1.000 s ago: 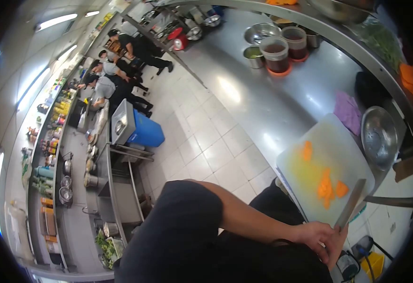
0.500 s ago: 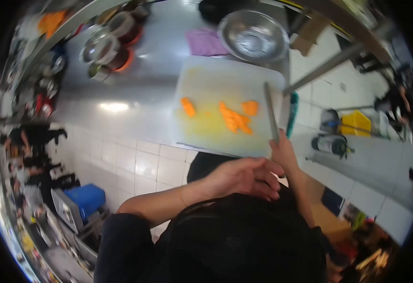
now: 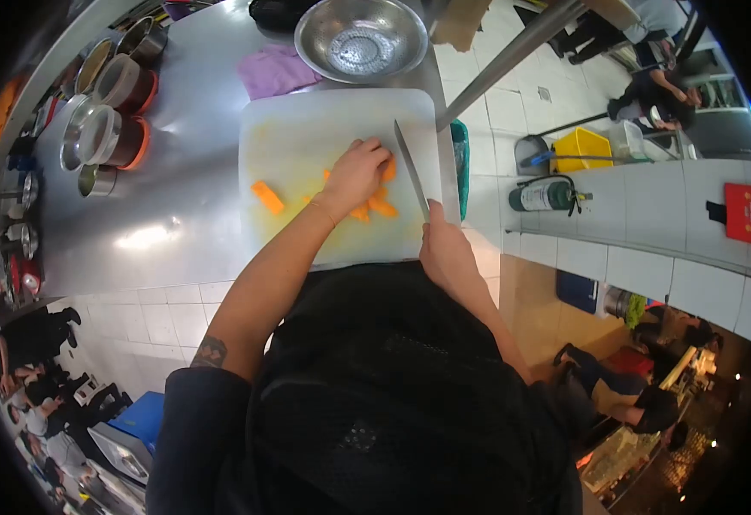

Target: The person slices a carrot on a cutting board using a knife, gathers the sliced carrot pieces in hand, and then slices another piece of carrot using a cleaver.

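Observation:
My right hand (image 3: 450,249) grips the handle of a kitchen knife (image 3: 411,167), its blade lying along the right side of the white cutting board (image 3: 285,116). My left hand (image 3: 358,176) reaches over the middle of the board, fingers curled around an orange vegetable piece (image 3: 388,170), partly hidden by them. Just below that hand are several cut orange pieces (image 3: 380,204). A separate orange block (image 3: 267,196) sits at the board's left side. Yellowish stains mark the board.
Behind the board stand a steel bowl (image 3: 360,43) and a folded purple cloth (image 3: 274,72). Pots and tubs (image 3: 118,133) line the steel table's left (image 3: 187,154). A slanted metal post (image 3: 513,60) rises at the right edge. Other people are farther off on both sides.
My left hand has moved from in front of my body onto the orange pieces and closed on one. The knife stays in my right hand. The camera view has shifted, with the board now further left.

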Action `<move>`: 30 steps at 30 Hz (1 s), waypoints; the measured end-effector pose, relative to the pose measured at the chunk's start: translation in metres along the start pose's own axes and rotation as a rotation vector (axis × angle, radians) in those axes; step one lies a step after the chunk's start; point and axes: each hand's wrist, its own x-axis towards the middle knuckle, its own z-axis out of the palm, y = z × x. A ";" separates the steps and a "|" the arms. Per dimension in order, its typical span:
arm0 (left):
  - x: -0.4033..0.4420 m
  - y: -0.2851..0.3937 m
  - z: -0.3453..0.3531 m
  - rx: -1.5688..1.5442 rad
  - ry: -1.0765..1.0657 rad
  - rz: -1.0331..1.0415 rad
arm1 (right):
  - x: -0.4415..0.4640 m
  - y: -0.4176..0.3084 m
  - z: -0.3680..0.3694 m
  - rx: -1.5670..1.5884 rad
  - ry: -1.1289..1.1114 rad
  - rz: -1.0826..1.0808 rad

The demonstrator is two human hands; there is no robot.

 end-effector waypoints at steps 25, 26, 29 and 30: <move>-0.014 -0.009 0.020 -0.113 0.288 0.036 | 0.011 -0.024 0.040 -0.159 0.011 -0.048; -0.016 -0.008 0.023 -0.116 0.298 0.030 | 0.017 -0.011 0.051 -0.129 0.066 -0.070; -0.017 -0.004 0.018 -0.094 0.291 0.043 | 0.033 -0.035 0.023 -0.189 -0.006 -0.049; -0.018 -0.004 0.017 -0.086 0.286 0.053 | 0.024 -0.045 0.016 -0.179 0.003 -0.047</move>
